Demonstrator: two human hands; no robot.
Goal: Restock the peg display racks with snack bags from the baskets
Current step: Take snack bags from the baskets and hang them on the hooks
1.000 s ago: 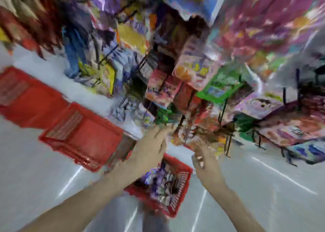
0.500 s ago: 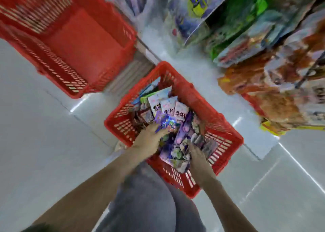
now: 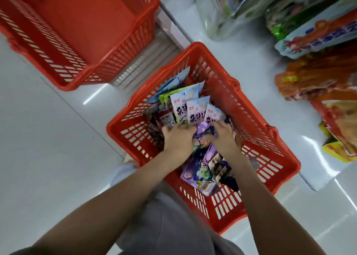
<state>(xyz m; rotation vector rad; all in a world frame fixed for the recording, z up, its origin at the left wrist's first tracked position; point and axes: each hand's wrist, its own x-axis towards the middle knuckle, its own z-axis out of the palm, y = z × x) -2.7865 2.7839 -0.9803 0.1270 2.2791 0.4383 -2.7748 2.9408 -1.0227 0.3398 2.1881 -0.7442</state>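
A red basket [image 3: 261,163] stands on the floor in front of me, filled with snack bags. Three white bags with dark lettering [image 3: 197,110] lean at its far side, and purple bags [image 3: 194,172] lie at its near side. Both hands are inside it. My right hand [image 3: 225,139] pinches a purple snack bag [image 3: 203,130] between thumb and fingers. My left hand [image 3: 177,139] lies palm down on the pile just left of that bag, with bent fingers over the lower edges of the white bags; its palm hides what is under it.
An empty red basket [image 3: 87,23] stands at the upper left. Hanging snack bags [image 3: 316,81] of the peg display rack fill the right edge, above its white base [image 3: 311,179]. My grey-clad knee [image 3: 170,227] is below the full basket. The floor is glossy white tile.
My view swung down from the rack to the baskets. Both hands dropped into the full basket and drew together around the purple bag, and the camera came closer.
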